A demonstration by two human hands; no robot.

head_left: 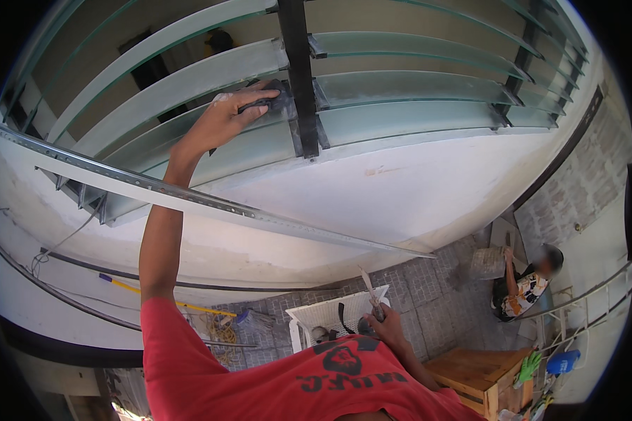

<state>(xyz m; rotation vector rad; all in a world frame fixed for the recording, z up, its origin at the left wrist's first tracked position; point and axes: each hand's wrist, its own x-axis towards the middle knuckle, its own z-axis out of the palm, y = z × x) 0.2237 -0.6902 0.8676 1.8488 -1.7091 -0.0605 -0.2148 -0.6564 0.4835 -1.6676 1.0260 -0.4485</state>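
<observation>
The left arm reaches straight up and out, elbow nearly locked, red sleeve at the shoulder. The left hand (226,118) is bent at the wrist, fingers curled in a closed grip. The right hand (385,324) sits low by the torso, fist closed.

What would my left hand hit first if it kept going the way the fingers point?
Most likely the dark vertical window post. The left hand presses a dark pad on a glass louvre slat, fingers pointing right along it, and the post stands just beyond; depth is hard to judge.
</observation>
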